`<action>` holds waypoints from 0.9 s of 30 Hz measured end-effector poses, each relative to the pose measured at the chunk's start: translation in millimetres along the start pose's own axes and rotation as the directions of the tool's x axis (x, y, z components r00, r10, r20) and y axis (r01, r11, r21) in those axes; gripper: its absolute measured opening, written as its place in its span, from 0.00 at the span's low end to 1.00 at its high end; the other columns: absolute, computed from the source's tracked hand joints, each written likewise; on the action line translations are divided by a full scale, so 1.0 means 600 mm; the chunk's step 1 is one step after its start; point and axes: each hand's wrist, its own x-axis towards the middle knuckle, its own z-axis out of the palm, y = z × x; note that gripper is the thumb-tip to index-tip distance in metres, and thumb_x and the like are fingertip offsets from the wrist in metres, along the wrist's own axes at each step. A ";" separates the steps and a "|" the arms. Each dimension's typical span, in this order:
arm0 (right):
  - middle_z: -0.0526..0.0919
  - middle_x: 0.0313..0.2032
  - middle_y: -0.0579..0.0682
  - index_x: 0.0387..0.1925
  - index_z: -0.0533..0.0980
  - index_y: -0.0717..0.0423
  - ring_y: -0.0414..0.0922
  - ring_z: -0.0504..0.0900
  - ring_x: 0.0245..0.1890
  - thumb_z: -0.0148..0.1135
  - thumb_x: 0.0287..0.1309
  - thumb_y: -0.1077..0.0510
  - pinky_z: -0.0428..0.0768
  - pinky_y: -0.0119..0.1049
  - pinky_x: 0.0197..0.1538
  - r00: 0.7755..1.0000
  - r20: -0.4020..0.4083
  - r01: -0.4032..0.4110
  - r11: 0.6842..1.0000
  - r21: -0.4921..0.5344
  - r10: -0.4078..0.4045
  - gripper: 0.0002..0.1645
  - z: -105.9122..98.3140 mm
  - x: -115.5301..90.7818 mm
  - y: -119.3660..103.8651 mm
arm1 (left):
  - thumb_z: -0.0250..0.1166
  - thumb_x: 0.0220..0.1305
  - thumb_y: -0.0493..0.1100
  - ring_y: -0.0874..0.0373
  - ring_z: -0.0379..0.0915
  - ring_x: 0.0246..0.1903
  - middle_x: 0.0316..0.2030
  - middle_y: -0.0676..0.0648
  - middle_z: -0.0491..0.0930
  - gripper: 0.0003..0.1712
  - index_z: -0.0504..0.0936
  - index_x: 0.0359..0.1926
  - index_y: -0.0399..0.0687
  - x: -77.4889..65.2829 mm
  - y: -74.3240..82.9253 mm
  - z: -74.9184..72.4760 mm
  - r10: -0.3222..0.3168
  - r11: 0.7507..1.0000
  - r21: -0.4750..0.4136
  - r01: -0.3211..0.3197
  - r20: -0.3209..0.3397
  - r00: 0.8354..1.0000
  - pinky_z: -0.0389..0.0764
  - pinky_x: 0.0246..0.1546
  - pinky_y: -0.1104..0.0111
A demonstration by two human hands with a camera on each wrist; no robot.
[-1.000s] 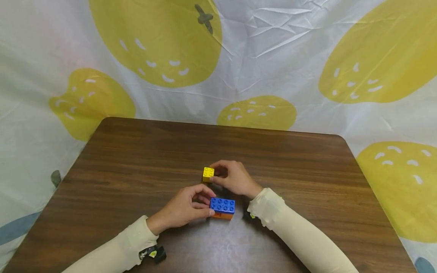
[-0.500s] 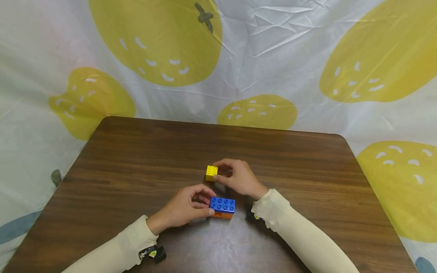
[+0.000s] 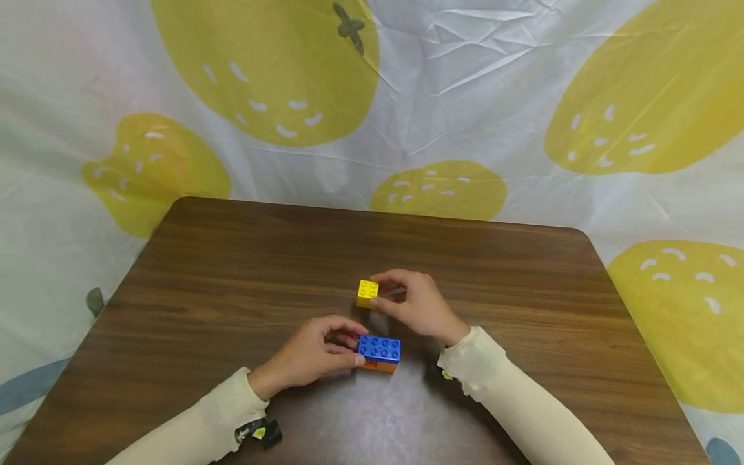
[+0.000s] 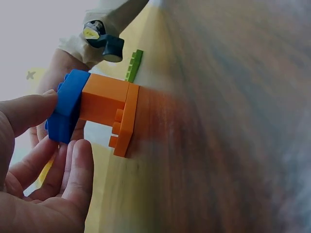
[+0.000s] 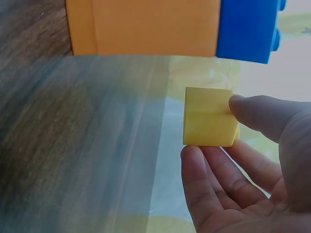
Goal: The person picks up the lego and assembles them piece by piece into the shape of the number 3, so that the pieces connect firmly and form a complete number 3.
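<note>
We see the left hand (image 3: pixel 316 352) with its thumb and fingers bent in a narrow grip on one end of a glossy blue plastic brick (image 3: pixel 379 349), oblong and topped with two rows of round studs. Beneath it we find a smooth-sided orange plastic block (image 4: pixel 104 99), and under that a thin orange plastic plate (image 4: pixel 127 121) whose bare studs show past the block on one side; all three stand stacked on the table (image 3: pixel 261 258), its dark brown top streaked with wood grain and rounded at the far corners. Farther across, the right hand (image 3: pixel 421 303) pinches a small yellow plastic cube (image 3: pixel 367 292), its grip parted only by the cube's width. We count four studs on top, and the sides look flat and smooth. The wrist views show us the cube raised above the table, apart from the blue brick. Beyond the stacked pieces we also notice a slim green studded strip (image 4: pixel 134 65). Cream sleeves (image 3: pixel 523 400) cover both arms, and behind the table hangs creased white cloth (image 3: pixel 401 97) printed with rounded yellow shapes.
</note>
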 end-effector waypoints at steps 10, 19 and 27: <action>0.91 0.50 0.53 0.57 0.84 0.57 0.46 0.91 0.45 0.76 0.62 0.59 0.90 0.49 0.51 1.000 -0.024 0.006 0.999 0.035 -0.005 0.22 -0.005 -0.020 -0.012 | 0.77 0.65 0.43 0.51 0.85 0.50 0.51 0.42 0.87 0.23 0.85 0.59 0.42 -0.005 -0.004 -0.003 0.011 1.000 -0.007 -0.011 -0.013 1.000 0.87 0.49 0.71; 0.90 0.50 0.53 0.58 0.84 0.57 0.47 0.91 0.45 0.77 0.62 0.59 0.90 0.51 0.52 0.999 -0.037 0.029 0.999 0.045 -0.027 0.23 -0.014 -0.040 -0.027 | 0.77 0.65 0.42 0.50 0.85 0.50 0.52 0.40 0.87 0.22 0.86 0.58 0.40 -0.005 -0.005 -0.003 0.031 0.999 -0.017 -0.031 -0.024 0.999 0.88 0.47 0.71; 0.91 0.50 0.54 0.56 0.85 0.58 0.47 0.92 0.43 0.78 0.60 0.61 0.90 0.45 0.50 0.998 -0.044 0.043 0.997 0.061 -0.040 0.23 -0.020 -0.058 -0.039 | 0.77 0.65 0.42 0.50 0.85 0.50 0.53 0.41 0.87 0.22 0.86 0.57 0.41 -0.006 -0.005 -0.003 0.030 1.000 -0.006 -0.030 -0.025 0.999 0.88 0.47 0.71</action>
